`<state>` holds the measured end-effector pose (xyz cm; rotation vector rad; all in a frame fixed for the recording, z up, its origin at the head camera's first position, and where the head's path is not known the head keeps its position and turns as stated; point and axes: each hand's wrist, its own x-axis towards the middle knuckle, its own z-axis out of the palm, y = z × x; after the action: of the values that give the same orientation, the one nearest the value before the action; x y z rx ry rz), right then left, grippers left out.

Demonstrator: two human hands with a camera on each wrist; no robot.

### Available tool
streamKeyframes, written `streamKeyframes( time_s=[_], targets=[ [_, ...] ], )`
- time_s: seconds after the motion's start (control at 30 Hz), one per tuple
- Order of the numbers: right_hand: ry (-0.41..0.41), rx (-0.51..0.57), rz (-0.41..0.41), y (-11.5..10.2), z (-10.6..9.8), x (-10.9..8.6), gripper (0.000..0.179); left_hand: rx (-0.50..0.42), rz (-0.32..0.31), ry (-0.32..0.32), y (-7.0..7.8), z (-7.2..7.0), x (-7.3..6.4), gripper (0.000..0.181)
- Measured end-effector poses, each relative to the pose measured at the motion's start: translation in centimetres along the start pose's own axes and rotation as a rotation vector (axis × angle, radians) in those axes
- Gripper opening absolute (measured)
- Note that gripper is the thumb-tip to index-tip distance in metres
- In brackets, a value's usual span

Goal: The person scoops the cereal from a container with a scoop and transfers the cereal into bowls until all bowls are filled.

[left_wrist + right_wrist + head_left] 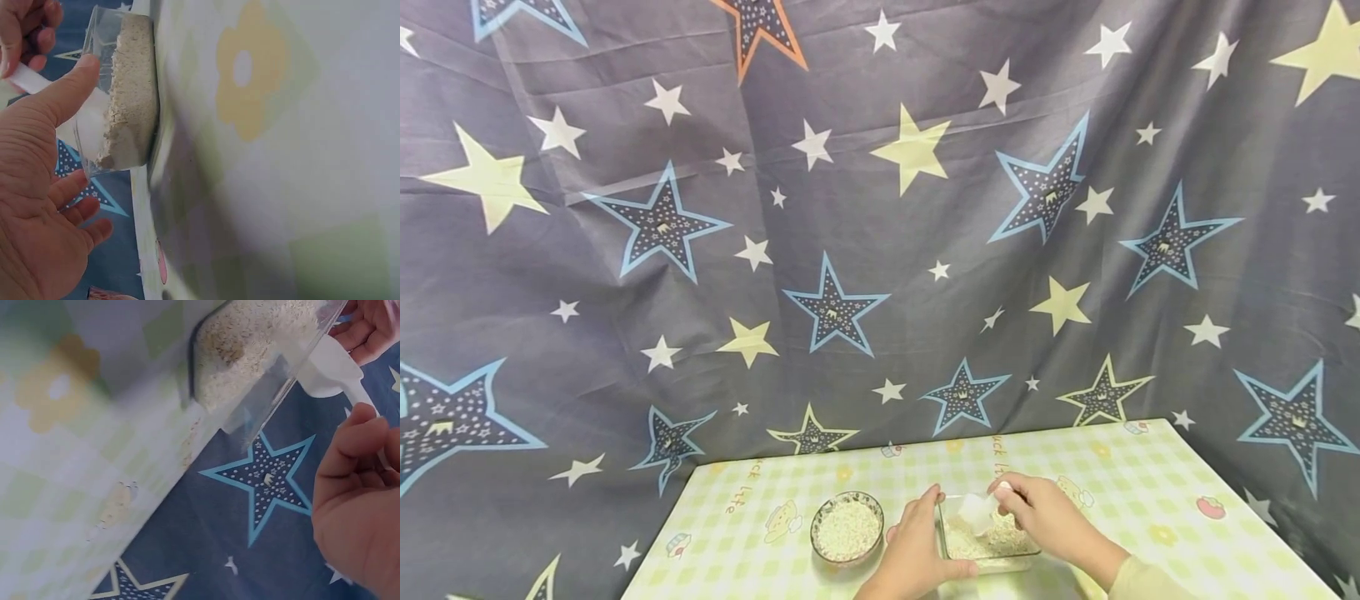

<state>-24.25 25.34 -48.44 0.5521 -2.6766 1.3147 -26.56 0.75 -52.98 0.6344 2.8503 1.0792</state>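
Note:
A clear rectangular glass container (953,546) of pale, oat-like flakes (132,87) stands on the table. My left hand (917,546) holds it at its left side, the thumb (74,87) along the near wall and the fingertips by the far left corner. With my right hand (1041,512) I grip the handle of a white plastic scoop (328,367). The scoop's bowl dips inside the container, its lower edge in the flakes. Left of my left hand is a dark-patterned bowl (815,533) filled with similar pale flakes.
A green-and-white checked cloth with cartoon prints covers the table (1150,492). Behind it hangs a dark grey curtain (850,217) printed with stars. The table's far edge lies close to the curtain.

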Motion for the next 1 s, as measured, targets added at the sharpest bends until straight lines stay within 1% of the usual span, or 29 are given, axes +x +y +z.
streamKeyframes(
  time_s=[0.07, 0.17, 0.27, 0.37, 0.43, 0.57, 0.73, 0.87, 1.0],
  targets=[
    [-0.020, 0.101, 0.080, 0.4, -0.2, -0.3, 0.031, 0.014, 0.001, 0.010, 0.0, 0.1, 0.1, 0.127],
    [-0.022, 0.265, 0.245, 0.8, -0.2, -1.1, 0.036, 0.013, -0.004, 0.013, 0.0, 0.0, 0.3, 0.129],
    [0.026, 0.393, 0.402, 1.0, 0.3, -1.9, 0.038, 0.001, -0.005, 0.013, 0.0, -0.1, 0.4, 0.131],
    [0.084, 0.477, 0.502, 0.9, 1.3, -2.6, 0.038, -0.013, -0.003, 0.008, 0.0, -0.2, 0.4, 0.132],
    [0.103, 0.523, 0.530, 0.8, 2.1, -2.9, 0.038, -0.014, -0.002, 0.008, 0.0, -0.2, 0.4, 0.132],
    [0.137, 0.583, 0.567, 0.8, 3.1, -3.1, 0.040, -0.004, -0.007, 0.012, 0.0, -0.1, 0.5, 0.131],
    [0.220, 0.679, 0.623, 1.1, 3.0, -3.6, 0.042, -0.006, -0.017, 0.002, 0.0, 0.0, 0.4, 0.131],
    [0.247, 0.815, 0.665, 1.9, 2.2, -4.0, 0.039, -0.026, -0.025, -0.020, 0.0, 0.0, 0.2, 0.130],
    [0.236, 1.035, 0.674, 3.2, 1.5, -4.2, 0.033, -0.074, -0.046, -0.043, 0.0, -0.2, -0.2, 0.127]
  ],
)
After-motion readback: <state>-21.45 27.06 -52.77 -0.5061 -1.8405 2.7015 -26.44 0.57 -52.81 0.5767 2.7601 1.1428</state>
